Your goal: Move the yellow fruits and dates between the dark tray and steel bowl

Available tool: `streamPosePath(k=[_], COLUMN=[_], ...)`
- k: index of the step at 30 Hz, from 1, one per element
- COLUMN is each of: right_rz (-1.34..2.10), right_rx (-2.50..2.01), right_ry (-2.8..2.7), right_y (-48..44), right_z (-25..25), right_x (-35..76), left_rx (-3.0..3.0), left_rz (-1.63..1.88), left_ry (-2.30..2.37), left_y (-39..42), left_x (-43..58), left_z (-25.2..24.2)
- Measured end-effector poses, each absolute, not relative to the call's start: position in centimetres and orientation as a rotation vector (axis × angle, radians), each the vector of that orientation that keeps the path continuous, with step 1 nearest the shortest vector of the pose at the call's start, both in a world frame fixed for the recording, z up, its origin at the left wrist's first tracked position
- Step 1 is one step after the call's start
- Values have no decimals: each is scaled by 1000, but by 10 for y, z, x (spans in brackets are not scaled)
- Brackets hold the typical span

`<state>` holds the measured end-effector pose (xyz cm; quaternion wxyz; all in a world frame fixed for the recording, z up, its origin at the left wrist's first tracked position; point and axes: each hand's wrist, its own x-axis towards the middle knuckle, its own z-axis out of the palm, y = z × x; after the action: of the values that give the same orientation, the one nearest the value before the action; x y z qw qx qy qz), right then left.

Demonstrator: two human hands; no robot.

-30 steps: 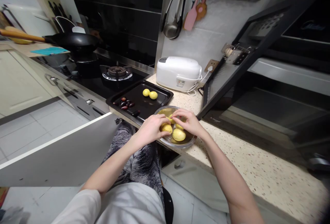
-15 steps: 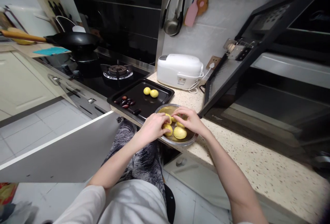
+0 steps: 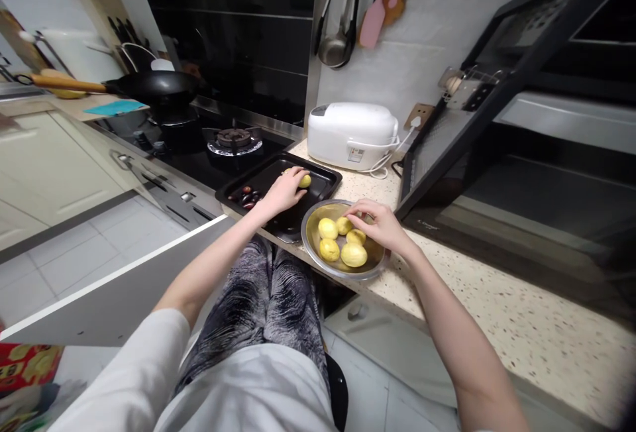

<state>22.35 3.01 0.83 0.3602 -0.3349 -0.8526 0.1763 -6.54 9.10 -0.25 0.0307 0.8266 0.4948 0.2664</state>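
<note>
My left hand point(image 3: 285, 192) is over the black baking tray point(image 3: 325, 183), its fingers and thumb curled around a yellow egg-shaped piece point(image 3: 305, 181). A second yellow piece there is mostly hidden behind the fingers. On the tray's left lie several glossy dark-red ovals point(image 3: 248, 198). My right hand point(image 3: 375, 223) hangs over the steel bowl point(image 3: 312, 246), thumb and fingertips pinched together; what they hold, if anything, cannot be made out. In the bowl rest several yellow egg-shaped pieces point(image 3: 354, 255), one right beside the right fingertips.
A white rice cooker point(image 3: 350, 137) with its cord stands behind the bowl. To the left are a gas burner point(image 3: 234, 139) and a black wok point(image 3: 154, 87). A dark oven point(image 3: 487, 220) stands at right. An open cabinet door point(image 3: 134, 279) juts out at lower left.
My left hand has left the bowl and moved left and away from me to the yellow pieces on the tray. The right hand has stayed over the bowl.
</note>
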Motion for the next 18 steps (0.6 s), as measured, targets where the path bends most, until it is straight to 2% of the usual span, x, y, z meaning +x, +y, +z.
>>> streamPosePath(k=[5,18], right_rz=[417,437], right_rx=[-894,-838], right_ry=[-2283,-2466], right_y=[38,39], right_z=[9,14], right_x=[234,240], left_rx=[2653,2696], left_rz=[440,519], left_ry=[1635,1631], left_y=[120,122], left_x=[-67,-62], left_z=[-5,-4])
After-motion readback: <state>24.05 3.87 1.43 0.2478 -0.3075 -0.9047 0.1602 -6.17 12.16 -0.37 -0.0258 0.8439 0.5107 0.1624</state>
